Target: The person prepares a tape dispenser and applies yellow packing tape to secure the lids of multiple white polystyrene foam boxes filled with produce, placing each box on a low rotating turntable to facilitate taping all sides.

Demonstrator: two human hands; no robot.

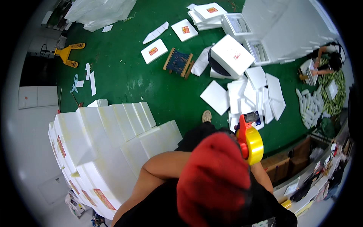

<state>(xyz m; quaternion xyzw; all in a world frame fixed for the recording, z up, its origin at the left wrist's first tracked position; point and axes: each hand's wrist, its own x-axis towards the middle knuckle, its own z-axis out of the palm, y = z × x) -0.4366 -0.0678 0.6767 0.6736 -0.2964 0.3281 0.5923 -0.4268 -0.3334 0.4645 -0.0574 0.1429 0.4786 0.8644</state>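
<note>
A red plastic tape dispenser with a yellow tape roll (pixel 250 140) sits just right of centre, beside a red glossy rounded object (pixel 213 181) that hides both hands, so whether they are apart, together or gripping cannot be told. The left forearm (pixel 160 170) bends in at seven o'clock. At nine o'clock stands a stack of smooth white foam boxes with lids (pixel 102 147). On the green floor (pixel 124 75), flat white foam lids (pixel 249 94) lie scattered at two o'clock. At one o'clock, open white foam boxes (pixel 237 24) hold pale wrapped rows. At three o'clock another person (pixel 327 60) crouches by green cobs (pixel 334 102).
</note>
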